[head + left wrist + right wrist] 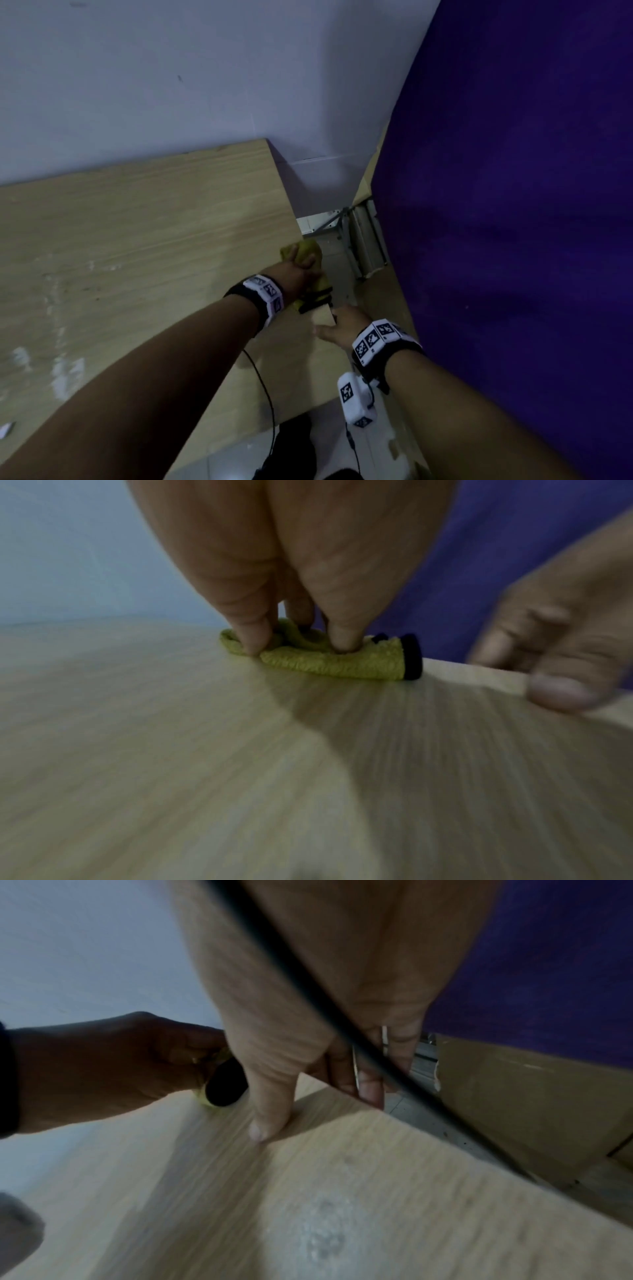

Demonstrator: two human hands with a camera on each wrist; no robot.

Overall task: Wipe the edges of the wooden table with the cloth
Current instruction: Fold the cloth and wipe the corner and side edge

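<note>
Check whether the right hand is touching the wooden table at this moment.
Touching. The right wrist view shows the right hand with its thumb tip pressed on the wooden table top and its fingers hooked over the edge.

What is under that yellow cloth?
The wooden table, along its edge. The left hand grips the yellow cloth and presses it down; the wood directly beneath is covered, so its state is hidden.

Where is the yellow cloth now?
The yellow cloth lies bunched on the wooden table's right edge, gripped by the left hand, just beyond the right hand.
</note>
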